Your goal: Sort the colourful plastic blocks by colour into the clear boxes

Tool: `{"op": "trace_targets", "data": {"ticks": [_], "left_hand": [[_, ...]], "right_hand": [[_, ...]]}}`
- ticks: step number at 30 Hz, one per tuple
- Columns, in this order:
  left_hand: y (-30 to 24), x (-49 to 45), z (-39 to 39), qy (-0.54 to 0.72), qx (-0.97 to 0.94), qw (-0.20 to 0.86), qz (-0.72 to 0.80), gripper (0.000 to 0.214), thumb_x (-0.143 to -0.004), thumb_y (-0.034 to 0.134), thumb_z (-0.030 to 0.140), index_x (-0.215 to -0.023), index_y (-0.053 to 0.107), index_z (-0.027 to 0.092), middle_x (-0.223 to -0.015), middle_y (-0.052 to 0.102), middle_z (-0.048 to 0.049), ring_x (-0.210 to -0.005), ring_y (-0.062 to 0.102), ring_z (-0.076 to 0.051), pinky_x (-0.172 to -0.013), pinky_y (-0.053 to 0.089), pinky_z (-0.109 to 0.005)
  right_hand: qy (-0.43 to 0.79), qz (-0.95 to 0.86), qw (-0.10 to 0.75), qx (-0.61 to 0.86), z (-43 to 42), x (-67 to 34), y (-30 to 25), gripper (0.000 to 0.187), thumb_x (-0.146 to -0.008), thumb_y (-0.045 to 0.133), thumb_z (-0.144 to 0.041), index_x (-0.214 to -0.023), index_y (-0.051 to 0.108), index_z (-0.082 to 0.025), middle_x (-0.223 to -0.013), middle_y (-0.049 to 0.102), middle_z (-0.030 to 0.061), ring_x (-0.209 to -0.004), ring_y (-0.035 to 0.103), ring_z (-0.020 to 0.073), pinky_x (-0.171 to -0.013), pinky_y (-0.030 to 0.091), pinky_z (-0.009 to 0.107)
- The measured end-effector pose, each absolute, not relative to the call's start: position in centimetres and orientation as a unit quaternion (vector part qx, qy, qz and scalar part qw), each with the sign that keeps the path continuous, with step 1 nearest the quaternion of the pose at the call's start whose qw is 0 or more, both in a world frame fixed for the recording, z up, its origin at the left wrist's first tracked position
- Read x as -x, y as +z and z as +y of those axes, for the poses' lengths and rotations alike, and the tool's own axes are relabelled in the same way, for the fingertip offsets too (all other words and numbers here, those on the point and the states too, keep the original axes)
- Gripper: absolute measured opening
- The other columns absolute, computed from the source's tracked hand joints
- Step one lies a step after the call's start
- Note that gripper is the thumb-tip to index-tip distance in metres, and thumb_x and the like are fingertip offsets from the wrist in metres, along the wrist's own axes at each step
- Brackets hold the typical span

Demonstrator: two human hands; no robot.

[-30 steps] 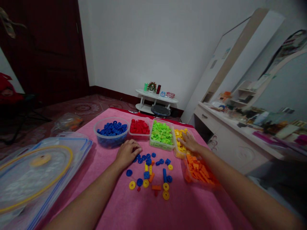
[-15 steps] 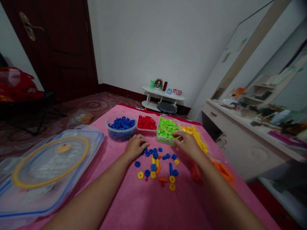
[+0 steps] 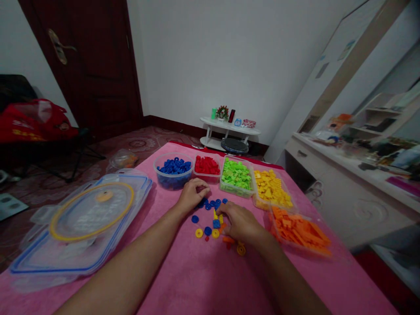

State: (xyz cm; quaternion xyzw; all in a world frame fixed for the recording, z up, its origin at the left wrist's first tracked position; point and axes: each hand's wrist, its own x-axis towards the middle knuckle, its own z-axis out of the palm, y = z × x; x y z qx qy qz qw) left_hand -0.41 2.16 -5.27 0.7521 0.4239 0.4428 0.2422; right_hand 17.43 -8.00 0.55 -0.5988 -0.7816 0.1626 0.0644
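Observation:
On the pink cloth (image 3: 197,271), my left hand (image 3: 192,194) rests with loosely bent fingers beside a group of small blue wheels (image 3: 208,206). A gap shows between its thumb and forefinger, with nothing visible in it; the other fingertips are hidden. My right hand (image 3: 241,221) reaches over the loose pieces, forefinger and thumb apart, near the yellow blocks (image 3: 215,214) and a blue block (image 3: 216,224). Closer to me lie yellow wheels (image 3: 199,233), blue wheels (image 3: 208,231) and an orange block (image 3: 228,239). The right hand covers some pieces.
Behind the hands stand tubs of blue pieces (image 3: 173,179), red pieces (image 3: 207,166), green pieces (image 3: 236,175) and yellow pieces (image 3: 272,188). An orange-filled tub (image 3: 300,232) sits right of my right forearm. Clear plastic lids (image 3: 82,258) lie at the left.
My right hand has moved from the edge of the green tub down and left to the loose pieces. My left hand stays beside the blue wheels. The view has shifted, showing more of the orange tub.

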Motion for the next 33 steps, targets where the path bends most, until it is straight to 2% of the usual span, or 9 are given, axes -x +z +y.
{"op": "trace_targets", "data": {"ticks": [3,7,9,12,15,19,23,28,33], "left_hand": [[-3.4,0.5,1.9,0.435,-0.759,0.292,0.385,0.01,-0.074,0.063,0.023,-0.075,0.07,0.015,-0.081,0.069,-0.0044,-0.08,0.062,-0.016,-0.078,0.047,-0.028],[-1.7,0.9,1.4,0.261,-0.825,0.406,0.294,0.017,-0.07,0.065,0.023,-0.081,0.073,0.013,-0.075,0.07,-0.0042,-0.064,0.06,-0.013,-0.059,0.046,-0.021],[-1.6,0.9,0.9,0.176,-0.852,0.419,0.261,0.02,-0.068,0.064,0.019,-0.085,0.074,0.016,-0.072,0.07,-0.0023,-0.059,0.059,-0.012,-0.054,0.043,-0.019],[-1.8,0.6,0.1,0.112,-0.881,0.371,0.271,0.033,-0.062,0.062,0.01,-0.09,0.075,0.023,-0.064,0.068,0.0025,-0.053,0.055,-0.01,-0.049,0.037,-0.017],[-1.6,0.0,-0.8,0.098,-0.901,0.29,0.308,0.043,-0.057,0.062,0.005,-0.09,0.074,0.03,-0.06,0.065,0.0046,-0.051,0.053,-0.01,-0.046,0.032,-0.018],[-1.0,-0.8,-1.6,0.096,-0.913,0.205,0.339,0.026,-0.064,0.06,0.01,-0.078,0.074,0.027,-0.059,0.064,0.0017,-0.05,0.051,-0.012,-0.047,0.03,-0.022],[-1.2,-1.0,-1.5,0.091,-0.913,0.189,0.351,0.02,-0.067,0.061,0.015,-0.079,0.072,0.026,-0.068,0.069,-0.0008,-0.056,0.055,-0.015,-0.051,0.034,-0.023],[-1.7,-1.0,-1.0,0.079,-0.921,0.17,0.342,0.021,-0.067,0.061,0.018,-0.083,0.073,0.025,-0.083,0.072,-0.0025,-0.073,0.062,-0.018,-0.06,0.04,-0.023],[-1.3,-1.0,-1.0,0.064,-0.928,0.154,0.334,0.025,-0.067,0.059,0.016,-0.084,0.074,0.025,-0.085,0.073,-0.0019,-0.076,0.063,-0.017,-0.061,0.04,-0.022]], "right_hand": [[0.177,-0.782,0.055,0.595,-8.1,-17.4,0.0,0.034,-0.061,0.068,-0.016,-0.094,0.065,-0.022,-0.097,0.061,0.0034,-0.081,0.054,0.0163,-0.065,0.033,0.025],[0.183,-0.77,0.038,0.61,-8.0,-17.7,0.2,0.026,-0.059,0.069,-0.017,-0.084,0.064,-0.022,-0.091,0.061,0.0014,-0.076,0.053,0.0151,-0.061,0.03,0.024],[0.172,-0.771,0.022,0.613,-7.9,-18.0,0.2,0.02,-0.058,0.069,-0.016,-0.077,0.064,-0.021,-0.091,0.062,0.0015,-0.075,0.053,0.0149,-0.058,0.028,0.024],[0.172,-0.77,0.041,0.613,-7.5,-18.3,-0.2,0.015,-0.06,0.065,-0.012,-0.073,0.062,-0.019,-0.086,0.063,0.0019,-0.074,0.053,0.0145,-0.058,0.028,0.024],[0.174,-0.76,0.116,0.615,-7.0,-18.5,-0.6,0.016,-0.067,0.062,-0.015,-0.082,0.061,-0.02,-0.082,0.064,0.0019,-0.073,0.053,0.0152,-0.061,0.031,0.024],[0.171,-0.758,0.182,0.603,-6.8,-18.1,-1.1,0.027,-0.074,0.057,-0.015,-0.1,0.061,-0.023,-0.094,0.066,0.0045,-0.084,0.057,0.019,-0.068,0.035,0.026],[0.177,-0.764,0.16,0.6,-6.9,-17.6,-1.6,0.024,-0.076,0.055,-0.013,-0.097,0.06,-0.023,-0.097,0.066,0.0056,-0.09,0.057,0.0201,-0.073,0.035,0.027],[0.146,-0.756,0.14,0.623,-6.9,-17.5,-2.1,0.016,-0.075,0.055,-0.014,-0.089,0.054,-0.019,-0.092,0.063,0.0058,-0.082,0.056,0.0176,-0.067,0.032,0.026],[0.128,-0.756,0.121,0.63,-6.9,-18.1,-1.4,0.021,-0.07,0.051,-0.007,-0.086,0.054,-0.019,-0.083,0.063,0.0031,-0.076,0.055,0.0148,-0.062,0.028,0.024]]}}
